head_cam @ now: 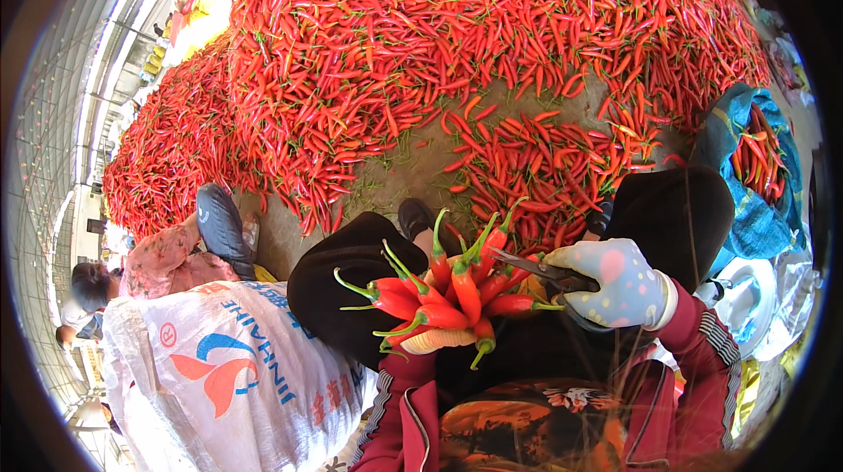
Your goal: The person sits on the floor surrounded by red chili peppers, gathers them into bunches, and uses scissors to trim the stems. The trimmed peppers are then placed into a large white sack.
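Note:
My left hand (438, 341), in a cream ribbed glove and mostly hidden, grips a bunch of red chillies (449, 301). Their green stems fan outward and up. In a pale blue dotted glove, my right hand (616, 282) holds dark-handled scissors (550, 270). The blades point left, close to chillies on the right side of the bunch; whether they touch a stem I cannot tell. Beyond my knees, a smaller heap of red chillies (537, 169) lies on the concrete floor (395, 172) between my feet.
A large mound of red chillies (421, 31) spreads ahead. At right stands a blue woven sack (744, 208) holding chillies. A white printed woven sack (197, 347) rests against my left side. Another person (164, 254) sits further left. Cut stems litter the floor.

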The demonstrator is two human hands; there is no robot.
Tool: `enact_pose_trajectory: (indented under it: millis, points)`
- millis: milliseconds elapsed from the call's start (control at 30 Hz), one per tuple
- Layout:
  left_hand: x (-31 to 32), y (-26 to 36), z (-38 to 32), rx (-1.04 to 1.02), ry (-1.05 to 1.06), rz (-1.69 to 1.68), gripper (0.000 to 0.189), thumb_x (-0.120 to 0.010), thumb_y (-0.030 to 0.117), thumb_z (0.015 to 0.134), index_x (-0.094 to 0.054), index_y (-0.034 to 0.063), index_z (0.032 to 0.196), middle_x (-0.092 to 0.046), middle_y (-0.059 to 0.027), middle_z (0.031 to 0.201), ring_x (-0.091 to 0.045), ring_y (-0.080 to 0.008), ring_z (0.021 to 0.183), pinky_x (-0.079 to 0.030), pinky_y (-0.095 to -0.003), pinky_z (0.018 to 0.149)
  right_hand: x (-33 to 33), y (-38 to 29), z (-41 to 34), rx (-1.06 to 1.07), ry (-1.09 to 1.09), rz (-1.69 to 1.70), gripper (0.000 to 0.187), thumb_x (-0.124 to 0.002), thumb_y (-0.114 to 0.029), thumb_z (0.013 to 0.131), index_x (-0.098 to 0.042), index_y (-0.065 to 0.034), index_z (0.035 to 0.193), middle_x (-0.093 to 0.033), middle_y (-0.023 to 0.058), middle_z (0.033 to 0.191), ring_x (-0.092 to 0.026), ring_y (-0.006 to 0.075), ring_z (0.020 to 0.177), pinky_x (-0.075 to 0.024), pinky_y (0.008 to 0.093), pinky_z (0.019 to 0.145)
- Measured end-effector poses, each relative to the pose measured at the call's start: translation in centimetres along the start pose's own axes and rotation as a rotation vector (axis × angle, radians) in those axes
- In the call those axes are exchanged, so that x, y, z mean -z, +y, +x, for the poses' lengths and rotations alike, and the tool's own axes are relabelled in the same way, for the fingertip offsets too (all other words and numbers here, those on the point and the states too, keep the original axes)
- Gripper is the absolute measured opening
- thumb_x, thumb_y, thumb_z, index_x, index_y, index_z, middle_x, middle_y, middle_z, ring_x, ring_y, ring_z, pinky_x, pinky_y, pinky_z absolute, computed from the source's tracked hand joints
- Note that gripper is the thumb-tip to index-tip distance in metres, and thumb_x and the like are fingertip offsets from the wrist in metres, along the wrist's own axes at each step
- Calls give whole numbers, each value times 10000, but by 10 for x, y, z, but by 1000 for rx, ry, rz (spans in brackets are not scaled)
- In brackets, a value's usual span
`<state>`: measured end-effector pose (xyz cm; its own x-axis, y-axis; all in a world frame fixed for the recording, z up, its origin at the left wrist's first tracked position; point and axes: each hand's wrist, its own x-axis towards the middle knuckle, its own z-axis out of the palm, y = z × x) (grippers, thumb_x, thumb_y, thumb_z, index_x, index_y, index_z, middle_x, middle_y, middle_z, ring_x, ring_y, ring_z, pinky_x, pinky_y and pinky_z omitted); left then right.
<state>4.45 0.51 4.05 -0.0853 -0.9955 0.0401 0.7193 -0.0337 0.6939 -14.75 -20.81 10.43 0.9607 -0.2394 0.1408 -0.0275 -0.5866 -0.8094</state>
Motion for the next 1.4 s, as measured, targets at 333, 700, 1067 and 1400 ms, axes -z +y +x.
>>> enact_pose_trajectory:
  millis: [333,700,1067,1400]
  points:
    - [-5,-1,-4,79,166,315,725,-634,347,868,-347,205,1519,-287,-39,1595,-351,-190,1366,-191,-492,1129,9,-3,7,-77,-109,-34,336,-704,-181,720,-692,-65,1035,-666,134,796,-662,330,720,-528,387,633]
    - [10,-14,-6,142,292,-597,661,-566,162,930,-284,179,1528,-366,-96,1528,-656,-209,954,-541,-367,930,6,-1,9,-35,-101,-89,328,-708,-155,729,-686,-73,1046,-665,132,796,-665,321,729,-524,383,617]
    - [8,-24,-10,52,219,-27,750,-668,84,883,-312,227,1527,-261,-96,1567,-444,-283,1246,-482,-424,1013,9,-5,1,10,-91,-55,349,-739,-151,719,-692,-84,1059,-649,106,737,-652,306,650,-507,383,572]
    - [47,-55,-23,161,219,-404,754,-648,163,919,-239,180,1553,-207,-93,1604,-360,-338,1388,-458,-380,1052,32,4,-7,-18,-177,35,403,-764,-149,729,-683,-46,1110,-689,153,893,-681,315,783,-534,359,664]
